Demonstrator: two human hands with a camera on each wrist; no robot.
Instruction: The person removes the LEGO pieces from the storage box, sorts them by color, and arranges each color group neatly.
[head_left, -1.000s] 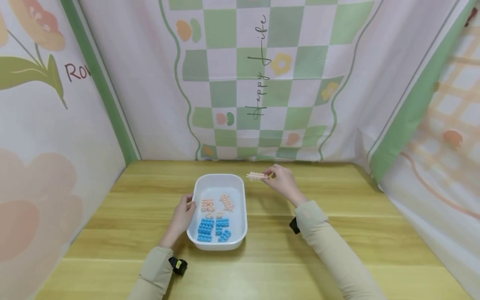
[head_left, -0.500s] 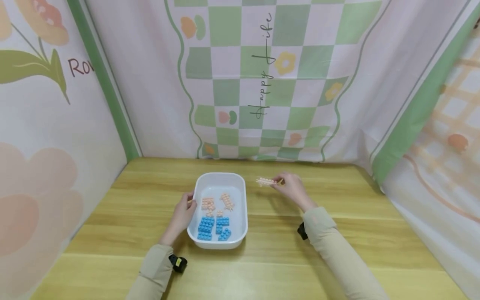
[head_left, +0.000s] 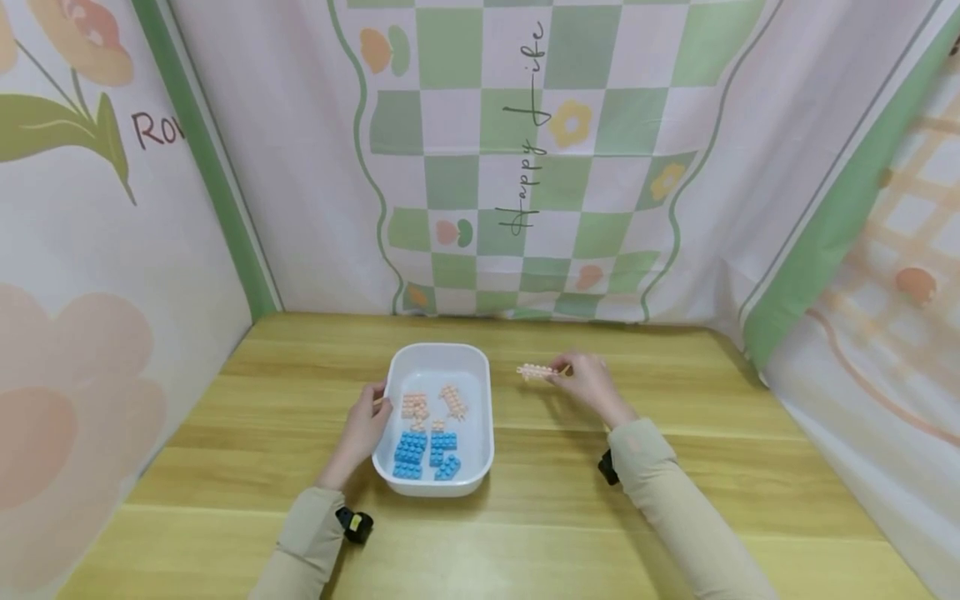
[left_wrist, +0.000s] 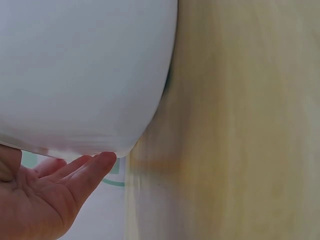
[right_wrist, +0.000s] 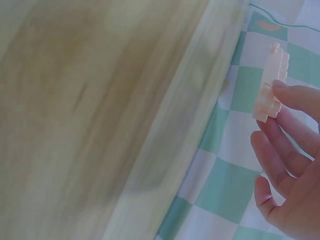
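A white plastic tub [head_left: 433,490] stands on the wooden table, holding peach building blocks [head_left: 415,406] and blue building blocks [head_left: 409,450] in its near half. At the tub's left rim, my left hand [head_left: 365,425] grips the side; in the left wrist view its fingers [left_wrist: 90,175] lie along the outer wall. Right of the tub and above the table, my right hand [head_left: 588,382] pinches a long peach building block piece [head_left: 536,372] by one end. In the right wrist view, thumb and fingers meet on that studded piece [right_wrist: 270,82], the other fingers loosely bent.
The wooden table [head_left: 525,550] reaches back to a checked curtain [head_left: 525,167]. Fabric panels [head_left: 112,350] hang at both sides. Another long peach piece [head_left: 453,402] lies at an angle inside the tub.
My right hand has moved right and slightly nearer with the peach piece, away from the tub. My left hand stays at the rim; the blocks lie as before.
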